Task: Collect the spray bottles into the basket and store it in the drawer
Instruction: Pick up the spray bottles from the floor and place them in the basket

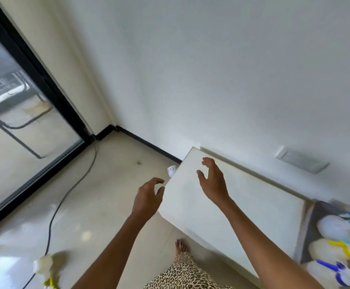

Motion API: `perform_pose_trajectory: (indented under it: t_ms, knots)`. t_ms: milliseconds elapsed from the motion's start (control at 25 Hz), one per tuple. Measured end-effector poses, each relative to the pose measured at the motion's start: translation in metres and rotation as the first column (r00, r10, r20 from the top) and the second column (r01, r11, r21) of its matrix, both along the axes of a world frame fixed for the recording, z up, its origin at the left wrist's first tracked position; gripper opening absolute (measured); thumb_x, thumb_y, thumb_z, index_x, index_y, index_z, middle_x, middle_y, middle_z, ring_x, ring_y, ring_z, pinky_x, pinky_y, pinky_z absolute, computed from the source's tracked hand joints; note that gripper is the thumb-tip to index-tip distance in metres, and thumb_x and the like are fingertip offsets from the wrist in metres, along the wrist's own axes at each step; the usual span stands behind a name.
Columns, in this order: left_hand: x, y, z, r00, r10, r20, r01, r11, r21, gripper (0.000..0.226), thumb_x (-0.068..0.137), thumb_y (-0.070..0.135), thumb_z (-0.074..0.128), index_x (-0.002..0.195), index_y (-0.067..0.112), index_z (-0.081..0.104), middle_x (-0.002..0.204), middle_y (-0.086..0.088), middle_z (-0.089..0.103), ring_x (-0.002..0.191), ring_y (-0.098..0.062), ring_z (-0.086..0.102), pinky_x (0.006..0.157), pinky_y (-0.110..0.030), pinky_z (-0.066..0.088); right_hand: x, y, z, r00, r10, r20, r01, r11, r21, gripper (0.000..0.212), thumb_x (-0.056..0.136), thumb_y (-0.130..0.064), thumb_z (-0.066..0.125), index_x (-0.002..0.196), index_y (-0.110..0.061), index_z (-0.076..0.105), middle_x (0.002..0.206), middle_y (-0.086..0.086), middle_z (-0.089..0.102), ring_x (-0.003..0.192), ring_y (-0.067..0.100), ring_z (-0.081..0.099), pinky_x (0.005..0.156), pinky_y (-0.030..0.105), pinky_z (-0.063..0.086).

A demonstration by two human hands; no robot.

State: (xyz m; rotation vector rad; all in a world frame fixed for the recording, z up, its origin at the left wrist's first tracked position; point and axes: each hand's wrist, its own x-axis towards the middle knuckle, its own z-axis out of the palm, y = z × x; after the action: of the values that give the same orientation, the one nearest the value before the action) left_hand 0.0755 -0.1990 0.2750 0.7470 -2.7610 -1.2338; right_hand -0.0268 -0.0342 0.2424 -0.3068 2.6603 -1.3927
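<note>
A: Where are your hands?

B: Both empty, fingers curled open: left hand [149, 195] at the near-left corner of the white counter [253, 205], right hand [213, 180] above it.

A: And the bottles?

B: Three spray bottles [334, 226] lie in the grey basket [307, 232] at far right; one stray bottle [44, 265] is on the floor, near left. You're likely still collecting, so reach down for it next.

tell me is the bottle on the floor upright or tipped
Tipped: the spray bottle lies on its side on the floor, yellow trigger end toward the camera.
</note>
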Motion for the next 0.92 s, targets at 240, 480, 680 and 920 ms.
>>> perform_pose_trajectory:
  t_ms: [240,480,680,920]
  knots:
    - [-0.073,-0.080,-0.009,0.997,-0.007,0.077,0.010,0.999,-0.039,0.022,0.088,0.017,0.055,0.109,0.015,0.060,0.115,-0.005,0.066,0.097,-0.023,0.061,0.077,-0.022,0.038,-0.054,-0.078,-0.023,0.994,0.038,0.106,-0.039,0.999,0.008,0.028,0.088,-0.008,0.054,0.115,-0.010,0.047,0.118,0.005,0.060,0.109,0.024,0.055,0.083,0.028,0.042]
    - [-0.118,-0.139,-0.034,0.989,-0.024,0.143,0.024,1.000,0.006,0.021,0.087,0.016,0.055,0.108,0.015,0.060,0.114,-0.004,0.067,0.089,-0.021,0.062,0.075,-0.021,0.038,-0.089,-0.135,-0.045,0.973,0.050,0.224,-0.069,0.994,0.079,0.025,0.088,-0.007,0.054,0.112,-0.003,0.050,0.114,0.014,0.062,0.105,0.028,0.057,0.082,0.030,0.043]
    - [-0.152,-0.191,-0.065,0.974,-0.139,0.177,0.132,0.990,0.048,0.021,0.087,0.015,0.056,0.107,0.016,0.060,0.115,-0.004,0.066,0.066,-0.021,0.055,0.069,-0.019,0.035,-0.106,-0.186,-0.068,0.940,-0.066,0.334,0.027,0.992,0.120,0.024,0.089,-0.008,0.052,0.112,-0.004,0.051,0.112,0.013,0.062,0.103,0.026,0.058,0.087,0.035,0.047]
    - [-0.184,-0.248,-0.118,0.928,-0.299,0.221,0.280,0.953,0.112,0.023,0.087,0.012,0.054,0.108,0.015,0.060,0.126,-0.003,0.059,0.117,-0.018,0.053,0.086,-0.019,0.034,-0.116,-0.247,-0.119,0.860,-0.207,0.466,0.134,0.974,0.184,0.017,0.090,-0.012,0.048,0.107,-0.010,0.052,0.115,0.009,0.063,0.106,0.023,0.058,0.084,0.030,0.045]
